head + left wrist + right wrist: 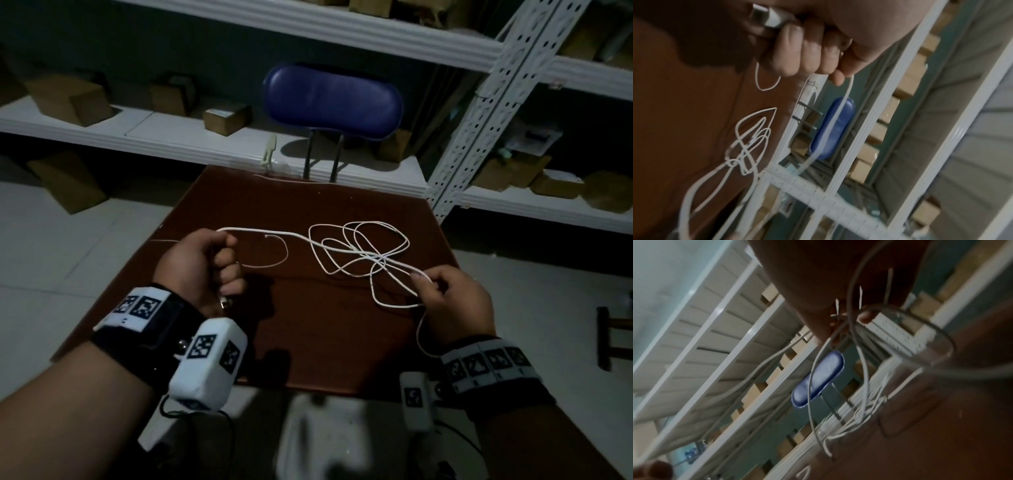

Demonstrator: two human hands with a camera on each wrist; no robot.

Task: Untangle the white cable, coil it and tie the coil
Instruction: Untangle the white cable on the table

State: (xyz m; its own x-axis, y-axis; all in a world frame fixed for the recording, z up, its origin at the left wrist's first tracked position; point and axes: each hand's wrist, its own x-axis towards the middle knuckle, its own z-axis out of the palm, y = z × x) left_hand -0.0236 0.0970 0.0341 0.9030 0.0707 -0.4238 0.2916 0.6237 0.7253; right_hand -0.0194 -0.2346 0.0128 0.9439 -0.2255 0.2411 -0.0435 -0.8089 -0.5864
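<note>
The left hand (pixel 202 267) hides the part of the white cable (pixel 359 250) inside its fist. In the right wrist view the cable (pixel 863 363) is blurred, and which strand the fingers (pixel 865 318) pinch cannot be told. A blurred pale object (pixel 318 442) is cut off by the lower edge.

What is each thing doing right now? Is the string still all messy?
white cable: still tangled, loops lying on the table, not coiled or tied
cable plug: held in the left fist
left hand: grips the cable
right hand: pinches a cable loop
table: bears the tangle
blue chair: nobody on it, behind the table
</note>
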